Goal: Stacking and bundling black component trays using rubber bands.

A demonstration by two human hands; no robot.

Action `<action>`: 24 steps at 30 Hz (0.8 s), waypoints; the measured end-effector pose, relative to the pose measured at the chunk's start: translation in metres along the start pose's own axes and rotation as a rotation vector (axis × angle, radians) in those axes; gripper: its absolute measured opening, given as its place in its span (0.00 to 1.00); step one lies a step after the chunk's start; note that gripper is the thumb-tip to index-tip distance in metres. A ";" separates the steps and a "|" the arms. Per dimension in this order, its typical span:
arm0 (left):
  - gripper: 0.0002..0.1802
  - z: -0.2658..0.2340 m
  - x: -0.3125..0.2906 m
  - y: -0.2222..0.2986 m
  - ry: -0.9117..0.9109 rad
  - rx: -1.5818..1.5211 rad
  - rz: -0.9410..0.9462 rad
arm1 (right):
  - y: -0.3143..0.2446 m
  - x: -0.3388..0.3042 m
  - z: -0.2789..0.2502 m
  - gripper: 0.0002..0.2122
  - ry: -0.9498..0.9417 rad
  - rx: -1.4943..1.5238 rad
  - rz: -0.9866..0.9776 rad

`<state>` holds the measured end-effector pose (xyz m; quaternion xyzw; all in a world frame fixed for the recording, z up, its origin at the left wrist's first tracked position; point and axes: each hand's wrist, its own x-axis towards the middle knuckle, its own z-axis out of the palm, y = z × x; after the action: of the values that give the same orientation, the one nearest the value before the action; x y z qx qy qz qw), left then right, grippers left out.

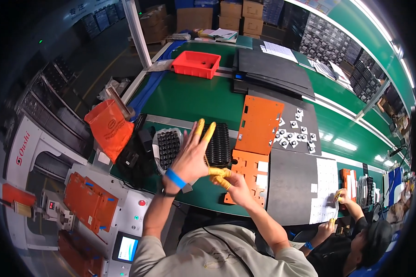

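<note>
My left hand (192, 154) is raised over the bench with its fingers spread. Yellow finger cots cover some of its fingertips, and a blue band (175, 178) circles the wrist. My right hand (234, 185), also in yellow finger cots, is closed at my left thumb, pinching the yellow finger cot (218, 171) there. Behind my left hand lie a black ribbed tray (218, 145) and a clear bag-lined tray of round black parts (169, 147). Right of them, an orange fixture plate (249, 173) lies below a second orange plate (262, 123).
Small black parts on white squares (293, 136) sit on a black mat. A red bin (196, 63) stands at the back; black sheets (275, 69) are stacked beside it. An orange bag (110, 127) hangs left, above a machine (138, 203). A co-worker (363, 244) handles paper at right.
</note>
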<state>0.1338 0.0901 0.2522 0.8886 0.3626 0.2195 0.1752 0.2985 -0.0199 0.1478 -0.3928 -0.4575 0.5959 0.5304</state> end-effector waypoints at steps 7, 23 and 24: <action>0.74 0.026 0.057 -0.024 -0.350 0.144 -0.004 | -0.015 0.003 -0.004 0.08 0.397 -0.319 0.071; 0.67 0.073 0.047 -0.057 -0.229 0.260 0.064 | -0.081 0.082 -0.009 0.15 0.082 -1.044 -0.172; 0.67 0.074 0.047 -0.058 -0.223 0.250 0.075 | -0.081 0.083 -0.008 0.15 0.037 -1.058 -0.224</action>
<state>0.1694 0.1517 0.1750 0.9352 0.3321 0.0791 0.0942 0.3176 0.0647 0.2253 -0.5656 -0.7246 0.2168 0.3286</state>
